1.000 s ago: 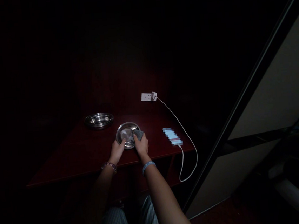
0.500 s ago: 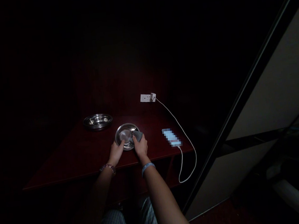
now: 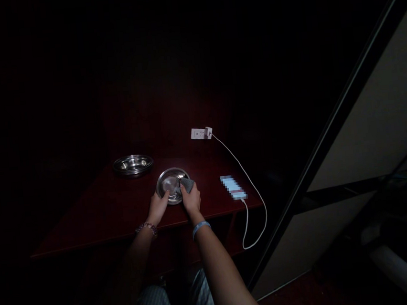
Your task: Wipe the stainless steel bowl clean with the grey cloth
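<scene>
A shiny round metal dish (image 3: 171, 183) is held tilted toward me over the front part of the dark red table (image 3: 112, 214). My left hand (image 3: 159, 207) grips its lower left rim, thumb on the inside and the other fingers hidden beneath. At the right rim, my right hand (image 3: 192, 199) is closed around a grey cloth (image 3: 187, 184), which lies against the dish. Farther back on the left stand more metal dishes (image 3: 133, 165), which look stacked; how many I cannot tell.
A phone (image 3: 233, 187), its screen blurred out, lies on the table's right side. Its white cable (image 3: 242, 165) loops past the table edge up to a charger (image 3: 208, 132) in the wall socket (image 3: 197, 134). A pale panel (image 3: 374, 131) with a dark frame slants along the right.
</scene>
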A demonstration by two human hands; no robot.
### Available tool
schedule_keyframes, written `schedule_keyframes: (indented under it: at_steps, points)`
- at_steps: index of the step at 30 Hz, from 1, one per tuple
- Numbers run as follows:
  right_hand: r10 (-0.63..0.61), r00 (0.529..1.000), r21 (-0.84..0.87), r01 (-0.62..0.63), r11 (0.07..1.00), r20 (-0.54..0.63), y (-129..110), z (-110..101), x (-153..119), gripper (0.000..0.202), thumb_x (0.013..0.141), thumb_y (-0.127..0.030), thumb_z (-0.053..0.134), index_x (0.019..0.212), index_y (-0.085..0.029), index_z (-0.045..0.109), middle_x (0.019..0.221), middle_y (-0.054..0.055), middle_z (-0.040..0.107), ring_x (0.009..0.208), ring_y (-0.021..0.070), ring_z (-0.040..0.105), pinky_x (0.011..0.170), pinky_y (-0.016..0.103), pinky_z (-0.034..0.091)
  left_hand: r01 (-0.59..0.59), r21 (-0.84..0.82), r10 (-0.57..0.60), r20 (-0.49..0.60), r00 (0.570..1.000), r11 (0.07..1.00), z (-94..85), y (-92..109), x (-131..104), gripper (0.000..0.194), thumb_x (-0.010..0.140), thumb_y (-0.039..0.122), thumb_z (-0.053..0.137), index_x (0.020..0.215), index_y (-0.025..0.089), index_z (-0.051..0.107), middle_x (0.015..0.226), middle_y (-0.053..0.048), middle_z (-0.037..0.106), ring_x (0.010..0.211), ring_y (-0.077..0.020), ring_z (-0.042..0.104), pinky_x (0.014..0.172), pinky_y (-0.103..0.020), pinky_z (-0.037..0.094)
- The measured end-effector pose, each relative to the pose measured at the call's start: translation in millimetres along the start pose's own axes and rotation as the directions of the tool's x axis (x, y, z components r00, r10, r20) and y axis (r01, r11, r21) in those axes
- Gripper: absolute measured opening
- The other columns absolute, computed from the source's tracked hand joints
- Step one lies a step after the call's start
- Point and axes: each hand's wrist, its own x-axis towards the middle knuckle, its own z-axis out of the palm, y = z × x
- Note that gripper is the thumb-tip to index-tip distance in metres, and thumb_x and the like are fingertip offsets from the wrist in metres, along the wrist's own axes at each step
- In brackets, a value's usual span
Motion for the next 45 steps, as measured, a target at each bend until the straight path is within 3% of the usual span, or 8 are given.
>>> schedule_keyframes:
  at_steps: [24, 30, 37, 45]
  points:
    - [0.003, 1.0, -0.015, -0.003, 1.0, 0.006, -1.5, -1.7, -0.6, 0.042, 0.09, -0.049, 0.055, 0.122, -0.021, 0.058, 0.108, 0.011, 0.072, 0.099, 0.0267, 0.07, 0.085, 0.035, 0.053, 0.001, -0.016, -0.001, -0.009, 1.0, 1.0, 1.4, -3.2, 0.4, 0.036, 0.078, 0.028, 0.059, 0.109, 0.012, 0.065, 0.115, -0.016, 0.071, 0.113, -0.0266, 0.065, 0.103, -0.038, 0.045]
    - [0.016, 1.0, -0.001, -0.015, 1.0, 0.007, 0.0, -0.4, -0.5, 0.045, 0.09, -0.049, 0.055, 0.125, -0.02, 0.057, 0.109, 0.011, 0.072, 0.101, 0.0259, 0.07, 0.086, 0.034, 0.053, 0.015, -0.066, -0.016, -0.027, 0.999, 0.998, 2.2, -8.2, 5.4, 0.036, 0.075, 0.029, 0.062, 0.106, 0.012, 0.066, 0.114, -0.015, 0.072, 0.11, -0.0272, 0.066, 0.102, -0.04, 0.045]
    - [0.015, 1.0, -0.005, -0.015, 1.0, 0.01, 0.5, 0.8, 0.0, 0.046, 0.09, -0.051, 0.056, 0.124, -0.021, 0.057, 0.11, 0.011, 0.072, 0.101, 0.0259, 0.07, 0.087, 0.034, 0.053, -0.044, -0.15, 0.047, 0.018, 0.999, 0.988, 0.5, -9.8, 5.4, 0.043, 0.074, 0.034, 0.062, 0.111, 0.012, 0.064, 0.116, -0.014, 0.071, 0.109, -0.0257, 0.065, 0.103, -0.04, 0.045]
    - [0.015, 1.0, -0.031, -0.014, 0.999, 0.011, -1.5, -1.0, -1.2, 0.044, 0.09, -0.05, 0.055, 0.122, -0.02, 0.056, 0.111, 0.012, 0.072, 0.101, 0.027, 0.07, 0.086, 0.035, 0.053, -0.025, -0.104, 0.027, 0.02, 0.999, 0.994, 0.2, -9.7, 3.4, 0.042, 0.076, 0.035, 0.06, 0.112, 0.013, 0.064, 0.118, -0.015, 0.07, 0.113, -0.0265, 0.064, 0.103, -0.04, 0.045]
